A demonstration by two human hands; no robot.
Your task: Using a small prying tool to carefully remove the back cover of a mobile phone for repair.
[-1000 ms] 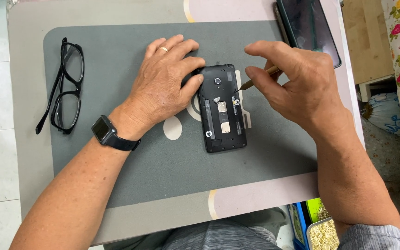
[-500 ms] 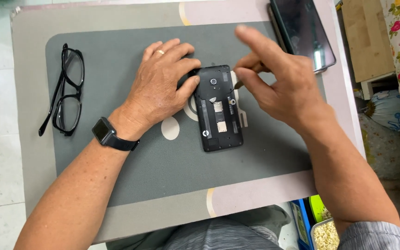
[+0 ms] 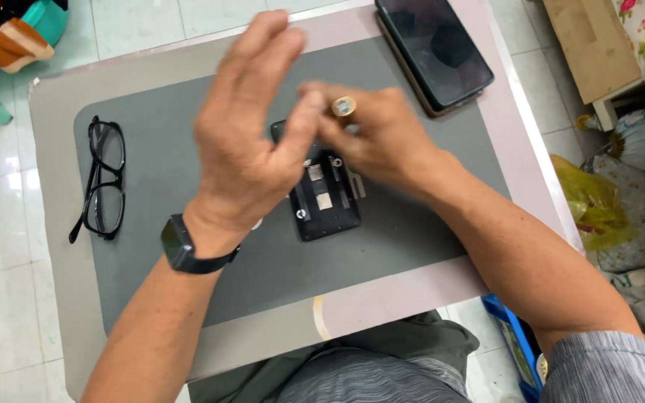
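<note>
I saw my left hand (image 3: 251, 138) raised wide open over the opened black phone body (image 3: 322, 198), my right hand (image 3: 371, 134) just beside it pinching a small brass-tipped tool (image 3: 343, 107).

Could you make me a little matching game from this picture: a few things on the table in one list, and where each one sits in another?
Things:
1. eyeglasses
2. opened phone
3. intact phone
4. wristwatch

Places:
A. far right corner of the table
B. on the left wrist
C. left side of the grey mat
D. middle of the mat, under the hands

Pairs: 1-C, 2-D, 3-A, 4-B
</note>
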